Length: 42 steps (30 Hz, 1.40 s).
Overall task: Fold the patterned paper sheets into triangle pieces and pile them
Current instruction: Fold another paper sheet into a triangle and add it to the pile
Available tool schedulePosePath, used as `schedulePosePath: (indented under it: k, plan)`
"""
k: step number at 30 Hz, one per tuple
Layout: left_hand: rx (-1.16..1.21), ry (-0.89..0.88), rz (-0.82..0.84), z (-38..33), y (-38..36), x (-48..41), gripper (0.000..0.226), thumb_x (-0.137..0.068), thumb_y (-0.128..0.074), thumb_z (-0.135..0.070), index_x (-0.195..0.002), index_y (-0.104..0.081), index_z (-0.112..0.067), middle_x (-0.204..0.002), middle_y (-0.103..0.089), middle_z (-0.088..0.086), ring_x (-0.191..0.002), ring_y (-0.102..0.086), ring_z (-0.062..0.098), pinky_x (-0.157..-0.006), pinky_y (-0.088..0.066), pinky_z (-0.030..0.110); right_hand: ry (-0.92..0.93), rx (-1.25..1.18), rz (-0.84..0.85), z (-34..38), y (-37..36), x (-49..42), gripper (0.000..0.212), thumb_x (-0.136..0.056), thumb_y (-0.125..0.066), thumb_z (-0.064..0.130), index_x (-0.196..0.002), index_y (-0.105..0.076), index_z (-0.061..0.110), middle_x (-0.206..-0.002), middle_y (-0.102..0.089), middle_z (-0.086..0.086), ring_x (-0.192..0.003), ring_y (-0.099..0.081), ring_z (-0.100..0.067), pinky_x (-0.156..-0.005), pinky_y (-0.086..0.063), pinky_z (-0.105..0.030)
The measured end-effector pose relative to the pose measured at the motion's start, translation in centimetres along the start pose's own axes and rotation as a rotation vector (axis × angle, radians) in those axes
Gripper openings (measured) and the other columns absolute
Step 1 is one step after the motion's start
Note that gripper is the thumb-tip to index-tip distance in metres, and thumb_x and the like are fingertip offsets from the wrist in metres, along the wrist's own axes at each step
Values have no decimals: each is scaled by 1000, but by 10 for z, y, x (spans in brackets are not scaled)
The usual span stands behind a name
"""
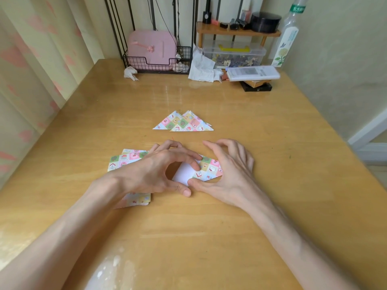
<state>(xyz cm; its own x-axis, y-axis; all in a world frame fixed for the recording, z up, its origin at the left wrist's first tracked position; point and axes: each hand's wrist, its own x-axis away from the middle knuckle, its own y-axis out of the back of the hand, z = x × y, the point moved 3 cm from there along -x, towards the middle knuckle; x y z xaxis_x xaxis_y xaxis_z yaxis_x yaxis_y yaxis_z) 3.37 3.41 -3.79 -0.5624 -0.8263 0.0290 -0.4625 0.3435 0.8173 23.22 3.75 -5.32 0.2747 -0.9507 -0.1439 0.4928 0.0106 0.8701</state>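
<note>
Triangles: two folded triangles (184, 122), patterned paper, overlapping on the wooden surface (209, 227).
Sheet: one half-folded sheet (206, 170), white underside showing, beside the stack (122, 162).
Grip: left hand (155, 172), right hand (228, 174) both pinch it.

Light wooden table (209, 237) fills the view, glossy, with glare patches at the near edge. Cream curtain (31, 70) with pink prints on left. Pale textured wall (335, 70) on right, white trim (368, 130) at far right. Black wire rack (146, 68) and small wooden shelf (230, 31) at table's back. Soft daylight.
</note>
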Motion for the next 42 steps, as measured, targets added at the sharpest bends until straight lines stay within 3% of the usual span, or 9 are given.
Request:
schedulePosePath:
  k: [3, 8, 14, 23, 28, 30, 34, 38, 42]
  plan:
    - [11, -3, -2, 2, 0, -1, 51, -75, -80, -58, -122, -64, -46, -144, -44, -37, -140, -26, 2, -116, -19, 39, -23, -48, 21, -4, 4, -3, 96, -63, -72, 75, -148, -36, 48, -142, -32, 14, -143, -18, -8, -121, -13, -40]
    - [-6, -20, -49, 5, -2, -3, 36, -85, -69, -59, -118, -65, -46, -143, -45, -39, -137, -29, 1, -111, -21, 29, -22, -11, -5, -16, 8, -4, 89, -71, -74, 72, -148, -39, 45, -144, -35, 11, -143, -23, -11, -117, -16, -36]
    - [-43, -20, -207, -2, -10, -8, 27, -83, -73, -59, -102, -68, -41, -129, -57, -32, -128, -38, 1, -106, -32, 38, -82, -5, -31, -31, 15, -5, 94, -65, -70, 79, -147, -42, 44, -145, -38, 11, -141, -25, -11, -115, -16, -32]
    - [0, -27, -207, -1, -10, -8, 28, -82, -74, -58, -102, -68, -39, -128, -58, -30, -129, -40, 4, -108, -33, 42, -173, -30, -16, -48, 27, -4, 83, -73, -77, 66, -146, -45, 43, -146, -39, 11, -142, -27, -10, -112, -14, -28]
    - [-5, -38, -206, -1, -11, -7, 28, -81, -75, -58, -102, -68, -40, -129, -58, -30, -130, -40, 4, -108, -33, 45, -172, -31, -19, -52, 31, -3, 66, -78, -79, 56, -138, -55, 43, -144, -42, 11, -140, -31, -12, -109, -17, -27]
    - [-14, -43, -193, 3, -10, -7, 33, -78, -75, -62, -104, -68, -42, -131, -57, -32, -131, -39, 4, -109, -32, 43, -173, -69, -23, -53, 32, -3, 60, -80, -80, 51, -135, -57, 45, -142, -44, 12, -139, -32, -12, -109, -18, -27]
    - [-102, -65, -97, 18, -6, -1, 58, -65, -70, -81, -119, -63, -59, -141, -43, -44, -137, -28, -5, -108, -14, 18, -136, -30, -40, -49, 31, -1, 48, -86, -78, 41, -131, -61, 44, -142, -43, 14, -139, -31, -10, -110, -20, -32]
    - [-157, -90, -62, 19, 0, 0, 53, -76, -57, -83, -127, -52, -70, -145, -39, -43, -137, -26, -7, -106, -25, 23, -60, -27, -81, -39, 29, 0, 32, -85, -76, 50, -115, -68, 45, -127, -47, 17, -128, -35, -6, -99, -22, -29]
    - [-215, -95, -73, 13, 4, 1, 59, -82, -52, -80, -137, -54, -58, -145, -45, -35, -134, -32, -7, -110, -29, 26, 8, -50, -78, -29, 23, 3, 27, -83, -76, 53, -106, -72, 39, -111, -52, 14, -112, -44, -7, -97, -32, -29]
